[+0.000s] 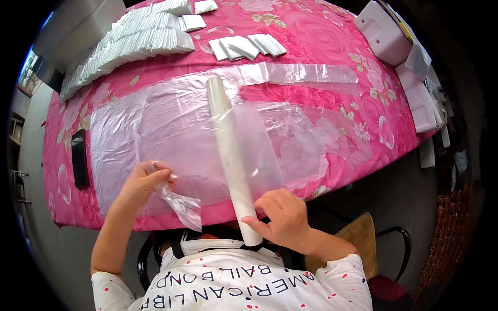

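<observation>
Left hand: fist closed on bunched film; left hand [141, 182] over the near-left part of the table, crumpled film tail [182, 208] hanging out toward the right. Can't tell if the tail joins the big sheet.
Right hand: half curled at the roll's near end; right hand [284, 216] has its thumb lying against the roll, fingers bent just right of it. Can't tell how firmly it grips.
Roll: long off-white roll [236, 173], centre table, running far to near with a slight lean, near end sticking out past the table edge toward the person's waist.
Film on roll: translucent flap [254, 142] draped over the roll's middle, spreading both sides.
Sheet: clear plastic sheet [116, 137], wrinkled, flat, covering the left and centre of the table; long strip [316, 73] reaching right on the far side.
Phone: black phone [79, 158], left edge, beside the sheet.
Packets: rows of white packets [140, 44], far left, packed on edge; small fanned group [243, 47] far centre, lying flat.
Boxes: white container [78, 28] far left; white foam boxes [383, 35] far right.
Cloth: pink floral tablecloth [321, 33] under everything.
Chair: tan chair back [359, 244], near right, off the table.
</observation>
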Available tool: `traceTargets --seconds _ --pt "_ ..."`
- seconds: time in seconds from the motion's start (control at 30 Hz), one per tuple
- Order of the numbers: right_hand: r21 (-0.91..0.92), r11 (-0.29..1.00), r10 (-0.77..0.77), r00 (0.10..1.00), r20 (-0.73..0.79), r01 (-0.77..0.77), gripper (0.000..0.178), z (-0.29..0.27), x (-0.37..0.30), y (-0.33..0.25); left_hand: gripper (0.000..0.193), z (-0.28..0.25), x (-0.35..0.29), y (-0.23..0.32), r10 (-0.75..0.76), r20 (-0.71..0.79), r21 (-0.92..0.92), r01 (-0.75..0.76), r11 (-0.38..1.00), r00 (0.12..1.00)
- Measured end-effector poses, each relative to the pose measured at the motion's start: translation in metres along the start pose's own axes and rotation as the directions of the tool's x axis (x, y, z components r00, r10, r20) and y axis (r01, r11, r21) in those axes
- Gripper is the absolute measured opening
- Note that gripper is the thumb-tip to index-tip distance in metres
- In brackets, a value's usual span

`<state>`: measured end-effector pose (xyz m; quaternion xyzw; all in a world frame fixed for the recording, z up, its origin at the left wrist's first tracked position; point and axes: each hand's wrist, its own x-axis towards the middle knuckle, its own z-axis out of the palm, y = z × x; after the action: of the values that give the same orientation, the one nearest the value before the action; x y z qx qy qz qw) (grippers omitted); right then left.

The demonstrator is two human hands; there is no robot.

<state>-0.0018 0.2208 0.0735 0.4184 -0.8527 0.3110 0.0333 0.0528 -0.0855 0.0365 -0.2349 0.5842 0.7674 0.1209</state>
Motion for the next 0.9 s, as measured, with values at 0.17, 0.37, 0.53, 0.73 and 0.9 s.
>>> traceTargets --seconds 0.17,0.37,0.53,0.73,0.9 --pt "-0.069 0.877 0.434 0.720 0.542 -0.476 0.053 0.009 -0.019 -0.001 0.008 -0.089 -0.020 0.004 -0.060 -0.159 0.135 0.082 0.988 0.986" --pt "0.205 0.687 0.466 0.639 0.612 -0.697 0.042 0.027 -0.024 -0.004 0.016 -0.127 -0.037 0.027 0.014 -0.284 0.640 0.179 0.747 0.959" --pt "0.165 0.658 0.501 0.591 0.632 -0.734 0.041 0.018 -0.023 0.000 0.037 -0.064 -0.038 0.043 0.689 0.063 0.997 -0.070 -0.017 0.722" --pt "0.185 0.662 0.483 0.602 0.636 -0.727 0.041 0.020 -0.024 0.001 0.049 0.069 0.022 -0.003 0.654 0.259 0.798 -0.540 0.270 0.710" --pt "0.167 0.668 0.469 0.584 0.663 -0.725 0.042 0.013 -0.023 0.004 0.057 0.103 0.059 -0.039 0.634 0.313 0.893 -0.447 0.058 0.707"
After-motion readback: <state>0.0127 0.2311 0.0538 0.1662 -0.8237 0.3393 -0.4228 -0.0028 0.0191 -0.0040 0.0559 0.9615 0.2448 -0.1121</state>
